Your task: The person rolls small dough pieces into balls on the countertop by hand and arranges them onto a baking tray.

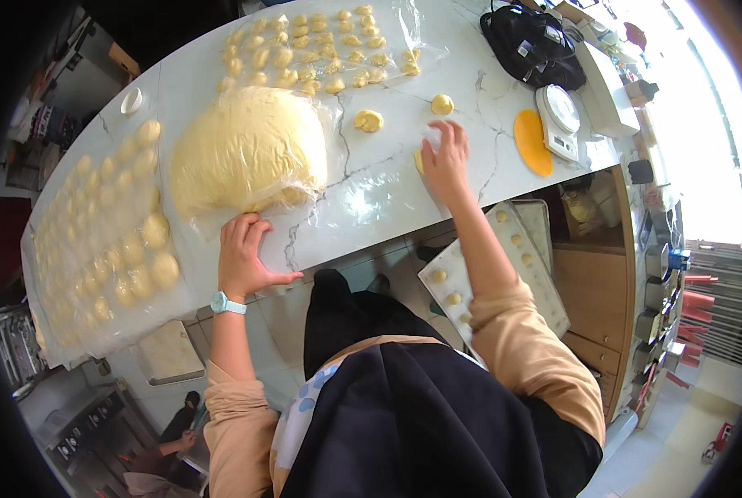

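A large mound of pale yellow dough (pixel 250 145) lies under clear plastic film on the marble table. At its near edge, my left hand (pixel 242 253) touches the film with the fingertips, its thumb stretched away to the right and nothing held. Farther right, my right hand (pixel 447 162) curves over a small piece of dough (pixel 419 162) on the tabletop; the palm and fingers hide most of that piece. Just beyond it sit two loose dough pieces, a rough lump (pixel 368 121) and a rounder one (pixel 442 104).
Many dough pieces (pixel 325 50) lie on film at the back, and film-covered dough balls (pixel 109 236) at the left. An orange scraper (pixel 533 143), a white scale (pixel 560 120) and a black bag (pixel 530 41) stand right. Below the table edge is a tray (pixel 504 249) with dough balls.
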